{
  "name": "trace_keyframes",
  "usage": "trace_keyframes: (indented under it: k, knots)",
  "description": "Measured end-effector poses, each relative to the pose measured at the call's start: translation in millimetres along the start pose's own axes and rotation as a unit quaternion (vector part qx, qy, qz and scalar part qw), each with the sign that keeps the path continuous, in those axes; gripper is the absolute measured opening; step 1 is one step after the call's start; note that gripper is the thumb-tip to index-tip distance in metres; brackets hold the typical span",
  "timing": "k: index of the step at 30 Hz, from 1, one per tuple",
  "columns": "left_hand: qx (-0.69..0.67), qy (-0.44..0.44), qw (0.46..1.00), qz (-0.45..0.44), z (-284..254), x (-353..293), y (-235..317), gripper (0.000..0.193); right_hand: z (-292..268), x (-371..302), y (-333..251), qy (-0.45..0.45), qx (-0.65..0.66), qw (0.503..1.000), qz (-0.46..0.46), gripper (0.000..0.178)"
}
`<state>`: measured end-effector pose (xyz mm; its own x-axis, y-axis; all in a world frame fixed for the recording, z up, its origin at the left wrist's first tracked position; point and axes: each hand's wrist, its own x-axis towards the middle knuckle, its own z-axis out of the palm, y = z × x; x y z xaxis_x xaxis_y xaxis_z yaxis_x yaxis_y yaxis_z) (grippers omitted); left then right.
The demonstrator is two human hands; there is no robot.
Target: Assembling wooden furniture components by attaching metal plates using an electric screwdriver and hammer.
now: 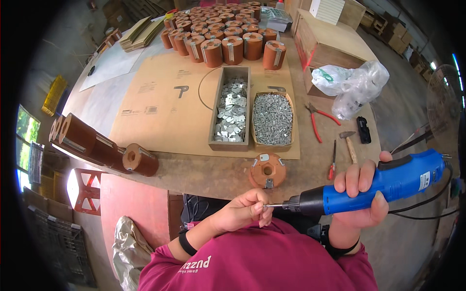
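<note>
My right hand [361,191] is wrapped round a blue corded electric screwdriver [412,175], which lies level and points left. Its thin bit [275,205] reaches the fingertips of my left hand [247,207]. Those fingers are pinched together at the bit's tip, and what they hold there is too small to make out. Just beyond them, at the table's near edge, stands a reddish-brown cylinder [279,169] with a hole in the middle. Small metal plates sit on its top face, one at the far rim and one at the near rim.
A wooden box of flat metal plates [232,114] stands beside a carton of screws [273,119]. Pliers [315,121], a screwdriver [333,160], a hammer [349,145] and plastic bags [352,85] lie right. Several brown cylinders [233,48] crowd the back; more [92,140] line the left edge.
</note>
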<state>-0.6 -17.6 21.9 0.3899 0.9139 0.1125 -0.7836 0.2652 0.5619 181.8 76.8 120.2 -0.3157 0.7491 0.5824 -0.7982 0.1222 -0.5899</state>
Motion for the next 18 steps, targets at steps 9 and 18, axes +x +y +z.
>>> trace_keyframes:
  k: [9,18]
  knots:
    - [0.005,-0.001,1.0,-0.023,-2.0,-0.4,-0.3,0.01,0.2,-0.4,-1.0,0.009,-0.001,1.0,0.012,0.06]
    - [0.105,-0.004,0.993,-0.048,-1.4,0.6,4.6,0.011,-3.9,0.6,-4.4,0.049,0.029,0.997,0.059,0.063]
